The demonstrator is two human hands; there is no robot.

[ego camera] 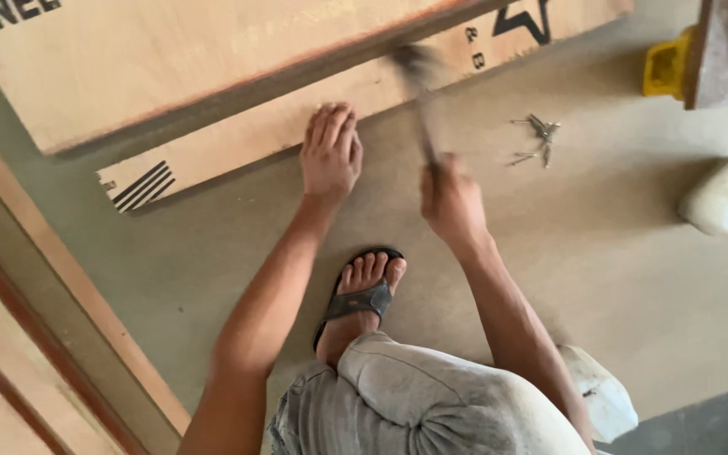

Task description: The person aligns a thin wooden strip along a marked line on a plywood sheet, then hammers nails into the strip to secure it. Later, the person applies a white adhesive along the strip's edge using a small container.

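Our left hand presses flat, fingers together, on the lower plywood board; our right hand grips a blurred hammer, fingers wrapped around its handle, near loose nails.

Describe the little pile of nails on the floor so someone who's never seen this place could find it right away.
Start at the long plywood board lying across the top of the floor. Right of the right hand, which swings a blurred hammer, lies a small cluster of thin grey nails. They are the only loose metal bits there, left of a yellow object.
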